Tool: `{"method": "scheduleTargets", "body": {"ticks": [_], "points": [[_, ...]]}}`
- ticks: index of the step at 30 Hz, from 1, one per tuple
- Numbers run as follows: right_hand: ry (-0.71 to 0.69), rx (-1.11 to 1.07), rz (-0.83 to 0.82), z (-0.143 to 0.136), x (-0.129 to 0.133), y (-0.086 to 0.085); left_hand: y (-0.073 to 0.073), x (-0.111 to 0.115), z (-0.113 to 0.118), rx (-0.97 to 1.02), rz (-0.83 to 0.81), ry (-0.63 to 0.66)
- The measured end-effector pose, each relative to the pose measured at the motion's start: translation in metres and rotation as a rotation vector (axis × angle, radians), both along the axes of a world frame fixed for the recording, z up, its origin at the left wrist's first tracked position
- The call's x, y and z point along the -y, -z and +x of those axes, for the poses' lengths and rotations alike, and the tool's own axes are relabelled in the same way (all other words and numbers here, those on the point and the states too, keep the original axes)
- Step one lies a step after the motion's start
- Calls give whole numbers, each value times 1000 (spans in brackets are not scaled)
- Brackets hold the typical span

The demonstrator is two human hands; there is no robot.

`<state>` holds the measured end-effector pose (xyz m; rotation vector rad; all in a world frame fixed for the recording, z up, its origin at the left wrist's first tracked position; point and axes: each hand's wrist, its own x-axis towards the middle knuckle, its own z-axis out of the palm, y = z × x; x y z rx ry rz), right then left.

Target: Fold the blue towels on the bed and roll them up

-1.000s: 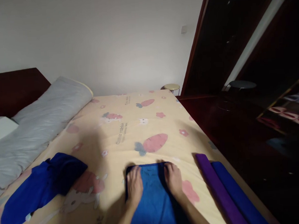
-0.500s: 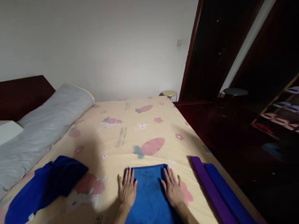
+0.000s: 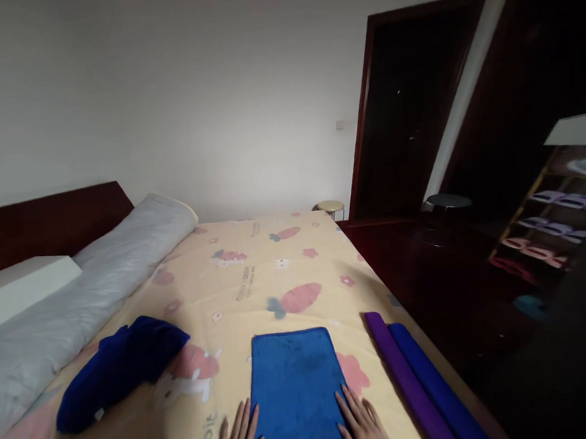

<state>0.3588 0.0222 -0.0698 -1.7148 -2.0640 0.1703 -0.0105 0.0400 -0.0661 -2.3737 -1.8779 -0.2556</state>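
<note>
A blue towel (image 3: 297,378) lies flat and lengthwise on the bed, its near end running out of the bottom of the view. At its left edge rests my left hand (image 3: 239,436), fingers stretched out and holding nothing. My right hand (image 3: 361,422) lies on the right edge with its fingers apart, also holding nothing. To the left is a crumpled dark blue cloth (image 3: 123,372) with a small white tag. On the right, a purple folded strip of cloth (image 3: 406,378) lies beside a blue folded strip (image 3: 437,383) along the bed's edge.
The bed's patterned sheet (image 3: 281,273) reaches to the wall. A grey rolled quilt (image 3: 126,256) and a white block (image 3: 29,285) lie by the dark headboard (image 3: 55,224). Beyond the bed stand two stools (image 3: 330,206), a dark door (image 3: 415,106) and a shoe rack (image 3: 546,224).
Both hands have slid toward me along the towel's sides, from its far corners to nearer the bottom of the view. The camera has tilted up a little.
</note>
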Motion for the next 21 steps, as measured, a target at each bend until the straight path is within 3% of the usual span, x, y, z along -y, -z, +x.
{"method": "scheduleTargets", "body": {"ticks": [3,6,8,10,13,16,19,21], "points": [[65,16,31,-19,1,-16,-15,11,26,23,60,53],[1,9,-22,-63,13,-36,-13,36,60,52,55,172],[-108,3,-88,-85,27,-44,-9,57,67,66,0,197],[-183,9,-159,-88,45,-47,-8,75,60,83,-71,149],[-177,35,-222,-57,70,-44,-24,94,36,106,-201,65],[-74,100,-205,-9,91,-41,-56,101,21,97,-345,63],[61,197,-122,29,106,-44,-83,102,24,66,-399,54],[135,219,-35,38,110,-47,-89,102,35,62,-383,62]]}}
